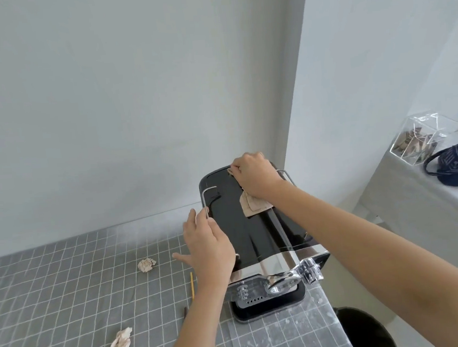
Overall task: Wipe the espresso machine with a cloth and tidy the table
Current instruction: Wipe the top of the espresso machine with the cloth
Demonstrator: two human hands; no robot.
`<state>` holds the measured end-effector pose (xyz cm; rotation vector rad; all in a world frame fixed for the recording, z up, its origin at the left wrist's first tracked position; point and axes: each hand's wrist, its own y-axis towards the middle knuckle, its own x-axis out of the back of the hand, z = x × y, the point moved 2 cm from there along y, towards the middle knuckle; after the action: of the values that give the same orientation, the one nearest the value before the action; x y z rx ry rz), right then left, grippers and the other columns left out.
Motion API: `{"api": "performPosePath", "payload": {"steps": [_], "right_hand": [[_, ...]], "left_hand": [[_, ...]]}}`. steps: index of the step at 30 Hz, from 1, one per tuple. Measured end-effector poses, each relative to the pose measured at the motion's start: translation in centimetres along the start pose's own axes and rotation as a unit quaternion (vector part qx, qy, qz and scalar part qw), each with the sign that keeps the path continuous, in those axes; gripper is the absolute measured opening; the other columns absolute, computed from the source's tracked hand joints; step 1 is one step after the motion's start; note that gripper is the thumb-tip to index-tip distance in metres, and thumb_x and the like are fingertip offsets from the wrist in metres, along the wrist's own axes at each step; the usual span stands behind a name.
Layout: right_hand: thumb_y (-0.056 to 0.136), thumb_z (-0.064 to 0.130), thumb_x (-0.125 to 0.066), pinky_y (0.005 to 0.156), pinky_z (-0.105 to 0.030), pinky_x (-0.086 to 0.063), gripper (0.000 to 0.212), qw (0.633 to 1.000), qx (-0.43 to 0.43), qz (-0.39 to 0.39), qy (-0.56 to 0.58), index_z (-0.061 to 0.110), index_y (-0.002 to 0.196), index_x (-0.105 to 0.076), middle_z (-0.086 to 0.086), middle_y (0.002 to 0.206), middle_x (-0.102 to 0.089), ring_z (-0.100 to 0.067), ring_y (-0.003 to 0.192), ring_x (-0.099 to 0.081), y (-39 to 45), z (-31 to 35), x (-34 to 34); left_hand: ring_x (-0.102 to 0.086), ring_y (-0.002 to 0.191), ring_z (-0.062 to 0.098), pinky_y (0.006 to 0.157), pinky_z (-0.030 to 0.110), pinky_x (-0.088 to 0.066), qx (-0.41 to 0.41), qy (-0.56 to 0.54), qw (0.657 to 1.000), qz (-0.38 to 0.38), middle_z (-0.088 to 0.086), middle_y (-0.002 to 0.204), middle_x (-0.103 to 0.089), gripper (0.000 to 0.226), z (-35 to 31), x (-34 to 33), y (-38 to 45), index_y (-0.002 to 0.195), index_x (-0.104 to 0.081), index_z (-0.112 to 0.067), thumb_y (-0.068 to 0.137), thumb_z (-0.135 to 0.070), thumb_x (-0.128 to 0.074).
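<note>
Machine: glossy black espresso machine with chrome front band (256,233) stands at the right end of the table, near the corner of the wall; portafilter and drip tray face the camera.
Table: grey cloth with white grid lines (54,294) covers the top.
Right hand: right hand (255,177) is at the far end of the machine's top, fingers curled down and clamped on the beige folded cloth (254,205), pressing it to the black surface. Part of the cloth sticks out under the wrist.
Left hand: left hand (208,245) sits on the machine's left edge, fingers loose and spread, touching the thin chrome rail (205,199). Holds nothing; it just braces the body.
Litter: two crumpled off-white paper wads (146,264) (121,343) lie on the table left of the machine, well apart. A thin yellow stick (192,284) lies just beside the left forearm.
Side: clear acrylic box (423,139) and dark blue patterned bag (457,162) on a separate surface to the right.
Floor: black round bin (369,331) below the table's right edge.
</note>
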<state>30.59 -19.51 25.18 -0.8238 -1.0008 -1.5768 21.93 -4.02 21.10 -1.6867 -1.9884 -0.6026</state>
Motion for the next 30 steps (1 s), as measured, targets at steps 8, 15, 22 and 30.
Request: {"api": "performPosePath", "payload": {"steps": [8, 15, 22, 30], "right_hand": [[0.087, 0.032, -0.065, 0.066, -0.023, -0.051, 0.021, 0.943, -0.087, -0.081, 0.311, 0.017, 0.085, -0.078, 0.002, 0.069, -0.070, -0.010, 0.063, -0.059, 1.1, -7.6, 8.8], [0.090, 0.036, -0.063, 0.098, -0.026, -0.048, 0.021, 0.966, -0.007, 0.124, 0.227, 0.026, 0.103, -0.077, 0.011, 0.105, -0.074, -0.007, 0.101, -0.065, 2.9, -10.0, 3.2], [0.091, 0.023, -0.065, 0.102, -0.016, -0.041, 0.016, 0.954, 0.041, 0.126, 0.267, 0.026, 0.100, -0.078, 0.014, 0.111, -0.071, 0.001, 0.112, -0.061, -0.1, -13.5, 3.9], [0.093, 0.025, -0.062, 0.084, -0.007, -0.047, 0.018, 0.965, 0.018, 0.041, 0.260, 0.017, 0.099, -0.078, 0.010, 0.098, -0.075, 0.004, 0.088, -0.065, 2.0, -11.6, 4.1]], "left_hand": [[-0.005, 0.150, 0.021, 0.112, 0.065, -0.003, -0.182, 0.237, 0.954, 0.034, -0.004, 0.162, -0.008, 0.050, -6.0, -0.8, 4.8, 0.150, -0.016, -0.029, 0.101, -0.040, -0.020], [-0.020, 0.145, 0.021, 0.112, 0.057, -0.021, -0.189, 0.364, 0.908, 0.090, -0.009, 0.159, -0.021, 0.051, -5.3, -4.1, 7.1, 0.147, -0.017, -0.044, 0.097, -0.053, -0.010], [-0.024, 0.143, 0.021, 0.110, 0.054, -0.027, -0.175, 0.360, 0.912, 0.087, -0.011, 0.159, -0.023, 0.048, -5.4, -4.3, 7.1, 0.145, -0.021, -0.045, 0.098, -0.048, -0.014], [-0.023, 0.144, 0.021, 0.112, 0.055, -0.024, -0.175, 0.364, 0.911, 0.088, -0.010, 0.159, -0.020, 0.049, -5.4, -4.4, 7.3, 0.146, -0.021, -0.044, 0.098, -0.049, -0.014]]}}
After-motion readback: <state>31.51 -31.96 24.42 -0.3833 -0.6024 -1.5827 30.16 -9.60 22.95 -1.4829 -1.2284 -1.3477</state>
